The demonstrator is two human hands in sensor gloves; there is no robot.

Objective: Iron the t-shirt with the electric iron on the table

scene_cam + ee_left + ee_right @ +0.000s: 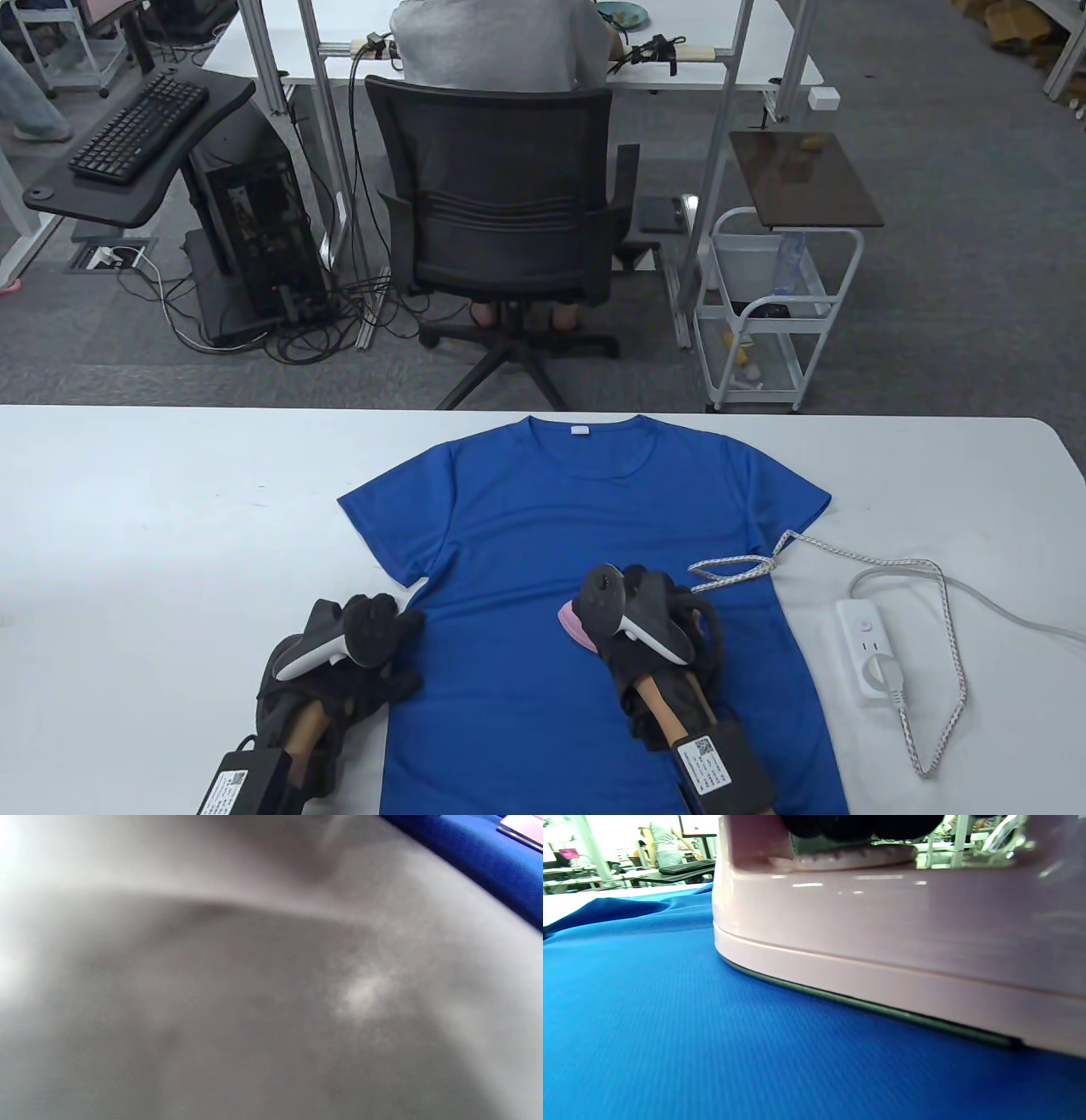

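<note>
A blue t-shirt [585, 586] lies flat on the white table [170, 509], collar toward the far edge. The right hand [657, 611] has its fingers curled round the handle of a pink iron [891, 938], whose flat underside rests on the shirt's middle. The left hand [365, 645] rests at the shirt's left edge, though whether its fingers are spread or together cannot be told.
</note>
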